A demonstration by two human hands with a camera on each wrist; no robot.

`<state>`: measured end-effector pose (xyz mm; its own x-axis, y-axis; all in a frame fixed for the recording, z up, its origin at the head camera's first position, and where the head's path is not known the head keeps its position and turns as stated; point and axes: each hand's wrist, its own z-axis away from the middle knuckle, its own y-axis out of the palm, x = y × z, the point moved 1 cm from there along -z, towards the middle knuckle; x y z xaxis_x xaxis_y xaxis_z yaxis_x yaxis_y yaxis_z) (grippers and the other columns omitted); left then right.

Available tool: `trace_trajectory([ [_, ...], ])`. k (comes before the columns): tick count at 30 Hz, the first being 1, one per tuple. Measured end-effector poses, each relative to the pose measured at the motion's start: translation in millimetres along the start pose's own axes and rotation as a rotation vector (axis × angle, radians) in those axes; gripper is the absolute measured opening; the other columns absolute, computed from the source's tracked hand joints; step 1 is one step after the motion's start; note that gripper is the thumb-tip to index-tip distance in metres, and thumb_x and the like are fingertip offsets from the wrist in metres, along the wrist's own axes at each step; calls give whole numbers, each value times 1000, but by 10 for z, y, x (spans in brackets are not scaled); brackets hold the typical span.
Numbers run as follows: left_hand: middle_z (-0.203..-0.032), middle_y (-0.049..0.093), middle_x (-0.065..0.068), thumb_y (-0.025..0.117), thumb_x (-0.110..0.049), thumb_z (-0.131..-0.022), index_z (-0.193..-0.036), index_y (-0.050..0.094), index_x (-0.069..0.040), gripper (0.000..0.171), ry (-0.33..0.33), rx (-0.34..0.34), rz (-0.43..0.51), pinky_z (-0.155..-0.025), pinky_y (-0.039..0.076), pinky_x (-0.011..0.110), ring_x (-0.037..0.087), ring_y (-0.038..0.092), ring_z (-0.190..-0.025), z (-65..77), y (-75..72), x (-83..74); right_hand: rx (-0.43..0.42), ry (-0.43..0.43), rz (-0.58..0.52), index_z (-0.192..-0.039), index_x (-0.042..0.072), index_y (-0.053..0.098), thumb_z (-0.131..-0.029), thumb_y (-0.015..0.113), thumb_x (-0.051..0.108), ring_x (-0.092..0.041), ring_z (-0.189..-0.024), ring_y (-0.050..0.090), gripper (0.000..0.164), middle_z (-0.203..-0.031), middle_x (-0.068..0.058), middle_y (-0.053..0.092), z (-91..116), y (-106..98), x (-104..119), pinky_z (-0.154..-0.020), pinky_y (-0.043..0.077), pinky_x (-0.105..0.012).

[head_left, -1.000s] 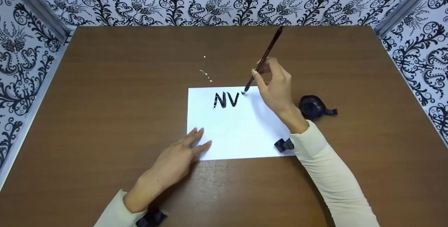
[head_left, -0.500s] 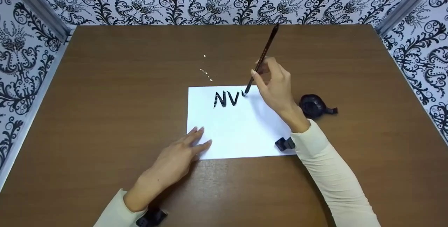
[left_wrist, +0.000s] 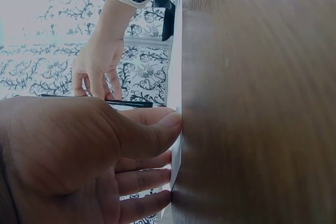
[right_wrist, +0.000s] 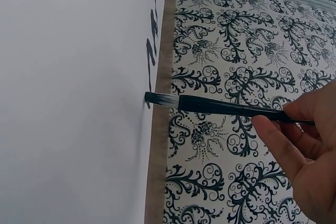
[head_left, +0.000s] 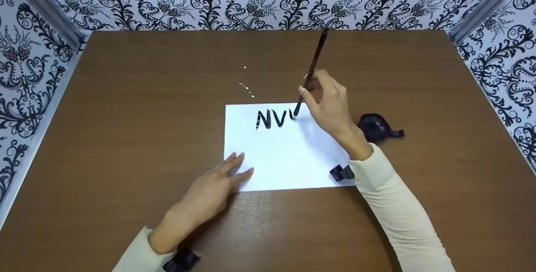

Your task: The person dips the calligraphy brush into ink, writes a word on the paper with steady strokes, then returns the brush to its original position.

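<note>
Landmark for all places: the white rectangular sheet of paper [head_left: 276, 159] on the brown wood-grain desk [head_left: 146, 96].

Change over the last second: the third black mark [head_left: 291, 115], near the sheet's far edge, is longer. It was a dot-like touch; now it is a short slanting stroke, running towards the sheet's near edge and slightly to its right. The slim dark brush with pale-based, black-tipped bristles [head_left: 315, 62] has followed it down, and its handle leans less than before. The right-wrist view puts the bristle tip at the mark, apparently touching the sheet.

Unchanged: the painted black letter N [head_left: 263, 120] and painted black letter V [head_left: 279, 118], side by side to the left of the new stroke, along the sheet's far edge.

Right hand [head_left: 333, 104]: thumb and fingers pinched together on the brush handle, above the sheet's far-right part. Left hand [head_left: 211, 188]: fingers extended and apart, holding no object, resting at the sheet's near-left corner; no shift noted.

The black round dish with a stubby handle [head_left: 374, 128] sits just beyond the sheet's right edge, untouched.

Reading: I judge a third character begun, only its first stroke laid down. The sheet has not slipped noticeably, so my left hand seems to steady it adequately.
</note>
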<state>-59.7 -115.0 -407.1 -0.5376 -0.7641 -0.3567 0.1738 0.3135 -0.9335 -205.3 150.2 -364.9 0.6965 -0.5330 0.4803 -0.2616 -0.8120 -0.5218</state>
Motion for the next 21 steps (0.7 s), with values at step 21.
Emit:
trace_trajectory([
  [21,-143,43,20,59,0,-92,-131,60,-13,41,25,-27,-20,-92,46,54,38,43,-128,-2,17,10,57,-25,2,-99,-2,57,-89,65,4,-19,-78,63,14,-85,-11,64,-4,-35,53,-59,55,-29],
])
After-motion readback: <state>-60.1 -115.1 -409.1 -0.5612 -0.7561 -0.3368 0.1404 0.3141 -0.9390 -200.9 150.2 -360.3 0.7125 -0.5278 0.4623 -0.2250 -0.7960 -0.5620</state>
